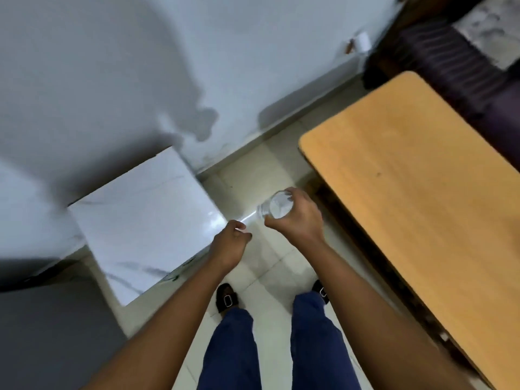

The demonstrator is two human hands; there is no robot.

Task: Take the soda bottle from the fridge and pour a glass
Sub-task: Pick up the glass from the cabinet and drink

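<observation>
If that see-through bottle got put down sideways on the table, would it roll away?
Probably. The bottle looks round and smooth, so on its side it would likely roll across the flat table. It looks like clear, thin plastic, so it may dent when squeezed. The right hand holds its wide end, the left hand its narrow end.

This looks like a room in a home, a plain living space rather than a shop or workshop. A pale painted wall [253, 52] meets a floor of light glossy tiles [267, 266] along a skirting line. A low wooden table [408, 178] with rounded corners stands at the right, and past its far edge sits a dark upholstered sofa [450, 60], blurred. At the left, a white box-shaped appliance [140, 220] stands against the wall, seen from above. A small white fitting [363, 43] is mounted low on the wall near the sofa.
</observation>
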